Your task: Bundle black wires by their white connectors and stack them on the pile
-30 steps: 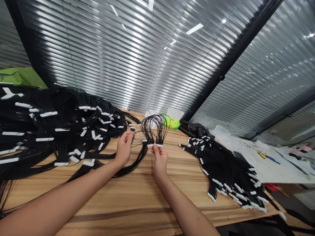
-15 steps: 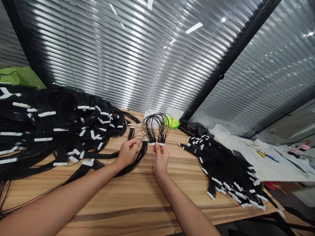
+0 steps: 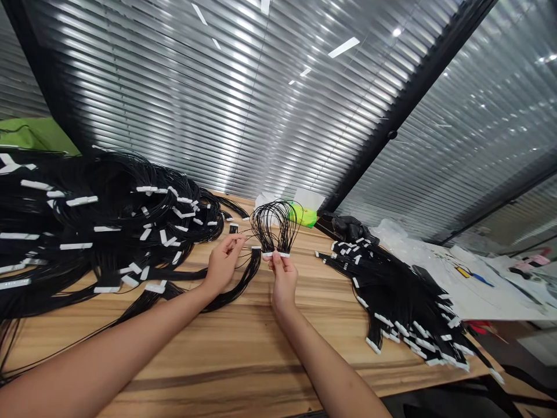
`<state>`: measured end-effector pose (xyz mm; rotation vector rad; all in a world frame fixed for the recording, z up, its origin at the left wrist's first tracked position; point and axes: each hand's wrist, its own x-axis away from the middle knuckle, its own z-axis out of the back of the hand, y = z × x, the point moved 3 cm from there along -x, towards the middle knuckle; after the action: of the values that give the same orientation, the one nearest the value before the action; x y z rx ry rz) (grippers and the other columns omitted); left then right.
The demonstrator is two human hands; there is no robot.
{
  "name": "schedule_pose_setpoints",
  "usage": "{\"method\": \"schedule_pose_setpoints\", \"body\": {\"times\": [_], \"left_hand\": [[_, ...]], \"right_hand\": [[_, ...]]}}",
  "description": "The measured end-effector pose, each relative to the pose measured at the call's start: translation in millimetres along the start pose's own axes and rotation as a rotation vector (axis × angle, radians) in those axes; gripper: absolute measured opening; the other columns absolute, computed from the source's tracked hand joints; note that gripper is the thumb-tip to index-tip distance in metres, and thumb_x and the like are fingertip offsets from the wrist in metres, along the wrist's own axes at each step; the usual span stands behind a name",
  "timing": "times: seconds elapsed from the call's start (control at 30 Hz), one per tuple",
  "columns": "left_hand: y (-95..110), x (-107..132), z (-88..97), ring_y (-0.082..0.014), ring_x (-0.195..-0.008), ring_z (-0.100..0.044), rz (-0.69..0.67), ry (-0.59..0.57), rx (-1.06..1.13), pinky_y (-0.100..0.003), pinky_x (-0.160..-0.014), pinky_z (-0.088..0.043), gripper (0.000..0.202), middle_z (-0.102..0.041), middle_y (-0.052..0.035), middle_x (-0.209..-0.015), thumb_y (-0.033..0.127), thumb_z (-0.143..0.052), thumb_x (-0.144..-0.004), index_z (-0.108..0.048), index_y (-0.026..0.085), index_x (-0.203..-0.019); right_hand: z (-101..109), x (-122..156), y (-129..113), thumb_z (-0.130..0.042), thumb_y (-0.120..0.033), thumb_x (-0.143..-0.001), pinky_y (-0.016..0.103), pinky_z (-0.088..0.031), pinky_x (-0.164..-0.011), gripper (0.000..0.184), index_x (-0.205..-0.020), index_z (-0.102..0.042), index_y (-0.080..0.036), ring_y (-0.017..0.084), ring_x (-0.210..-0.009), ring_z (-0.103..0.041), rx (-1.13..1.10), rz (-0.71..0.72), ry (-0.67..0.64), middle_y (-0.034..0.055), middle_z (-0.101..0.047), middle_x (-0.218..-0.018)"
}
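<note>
The looped black wires (image 3: 275, 223) rise from two white connectors (image 3: 275, 254), held just above the middle of the counter (image 3: 304, 371) and pinched between thumb and fingers of the right hand (image 3: 284, 277). The loops stand loose and splayed (a few thin strands stray leftward). Risks noted: a stray strand could snag on the dangling bundle (image 3: 250, 273) just below and tangle if the hands part; a slackened pinch could drop a connector; a hard tug could strain the wires where they enter it. The left hand (image 3: 224, 264) sits just beside, fingers extended toward the strands (whether it holds one, I cannot tell). Further harnesses lie in a left pile (image 3: 108, 215) and a right pile (image 3: 404, 302).
</note>
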<state>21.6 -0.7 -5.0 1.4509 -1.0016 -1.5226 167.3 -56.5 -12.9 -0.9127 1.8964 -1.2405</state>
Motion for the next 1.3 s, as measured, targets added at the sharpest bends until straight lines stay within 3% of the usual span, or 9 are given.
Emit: {"method": "schedule_pose_setpoints", "body": {"times": [0.07, 0.13, 0.2, 0.3, 0.7, 1.0, 1.1, 1.17, 1.3], "left_hand": [[-1.4, -1.2, 1.6, -0.0113, -0.047, -0.034, 0.009, 0.035, 0.003, -0.024, -0.045, -0.027, 0.031, -0.039, 0.0054, -0.051, 0.046, -0.054, -0.083, -0.066, 0.020, -0.096], [-2.0, -2.7, 2.2, -0.0124, -0.051, -0.042, 0.013, 0.048, 0.017, -0.024, -0.048, -0.032, 0.032, -0.050, 0.0026, -0.057, 0.045, -0.055, -0.083, -0.068, 0.020, -0.097], [-1.6, -3.9, 2.0, -0.0156, -0.066, -0.054, 0.010, 0.052, 0.046, -0.025, -0.058, -0.040, 0.032, -0.065, -0.0026, -0.075, 0.044, -0.055, -0.082, -0.069, 0.019, -0.096], [-1.0, -4.8, 0.7, -0.0201, -0.088, -0.060, 0.019, 0.054, 0.085, -0.029, -0.073, -0.045, 0.032, -0.070, -0.0065, -0.096, 0.043, -0.056, -0.081, -0.070, 0.018, -0.095], [-9.6, -3.1, -6.1, -0.0202, -0.082, -0.060, 0.054, -0.005, 0.100, -0.030, -0.070, -0.047, 0.029, -0.069, -0.0045, -0.083, 0.043, -0.058, -0.080, -0.069, 0.019, -0.090], [-11.1, -5.8, -0.3, -0.0182, -0.086, -0.057, 0.042, 0.101, 0.074, -0.028, -0.081, -0.044, 0.028, -0.063, -0.0033, -0.088, 0.044, -0.050, -0.085, -0.060, 0.019, -0.093], [-8.0, -3.8, 0.6, -0.0185, -0.088, -0.056, -0.030, 0.107, -0.051, -0.030, -0.082, -0.042, 0.024, -0.062, -0.0038, -0.093, 0.038, -0.053, -0.085, -0.058, 0.020, -0.100], [-0.3, -0.8, 2.2, -0.0209, -0.100, -0.054, -0.132, 0.138, -0.194, -0.034, -0.090, -0.038, 0.022, -0.061, -0.0055, -0.106, 0.034, -0.057, -0.083, -0.058, 0.022, -0.101], [15.2, 5.7, 1.1, -0.0232, -0.107, -0.052, -0.263, 0.064, -0.365, -0.038, -0.097, -0.031, 0.011, -0.064, -0.0036, -0.107, 0.033, -0.059, -0.084, -0.064, 0.024, -0.086]], "right_hand": [[-1.3, 1.1, -0.1, -0.066, -0.046, -0.073, 0.027, -0.040, -0.065, 0.033, -0.076, -0.066, -0.014, 0.013, -0.062, -0.049, 0.028, -0.006, -0.014, 0.0043, -0.066, -0.068], [-2.5, 2.4, -0.4, -0.065, -0.048, -0.073, 0.027, -0.040, -0.064, 0.034, -0.076, -0.067, -0.014, 0.014, -0.062, -0.050, 0.058, -0.005, -0.030, 0.0046, -0.066, -0.067], [-3.2, 3.7, -0.7, -0.065, -0.048, -0.074, 0.027, -0.041, -0.064, 0.034, -0.076, -0.067, -0.014, 0.014, -0.062, -0.050, 0.068, -0.001, -0.044, 0.0048, -0.066, -0.067], [-3.5, 4.9, -1.4, -0.065, -0.047, -0.074, 0.027, -0.041, -0.065, 0.033, -0.075, -0.067, -0.014, 0.014, -0.062, -0.050, 0.074, 0.008, -0.054, 0.0052, -0.067, -0.068], [-3.7, 5.4, -1.9, -0.065, -0.047, -0.074, 0.027, -0.041, -0.065, 0.033, -0.075, -0.067, -0.014, 0.014, -0.064, -0.053, 0.080, 0.017, -0.054, 0.0051, -0.068, -0.069], [-4.5, 6.1, -3.5, -0.064, -0.048, -0.075, 0.028, -0.042, -0.065, 0.035, -0.076, -0.068, -0.014, 0.015, -0.064, -0.054, 0.103, 0.034, -0.057, 0.0058, -0.068, -0.069], [-4.3, 6.1, -3.2, -0.064, -0.047, -0.074, 0.028, -0.042, -0.065, 0.034, -0.074, -0.068, -0.014, 0.015, -0.064, -0.054, 0.094, 0.029, -0.050, 0.0055, -0.068, -0.069], [-4.0, 6.1, -2.9, -0.065, -0.047, -0.074, 0.028, -0.041, -0.065, 0.033, -0.073, -0.067, -0.014, 0.014, -0.064, -0.054, 0.089, 0.025, -0.041, 0.0055, -0.068, -0.070], [-4.2, 5.7, -2.1, -0.065, -0.045, -0.075, 0.027, -0.041, -0.066, 0.031, -0.074, -0.066, -0.014, 0.014, -0.065, -0.053, 0.074, 0.014, -0.040, 0.0046, -0.068, -0.070]]}}
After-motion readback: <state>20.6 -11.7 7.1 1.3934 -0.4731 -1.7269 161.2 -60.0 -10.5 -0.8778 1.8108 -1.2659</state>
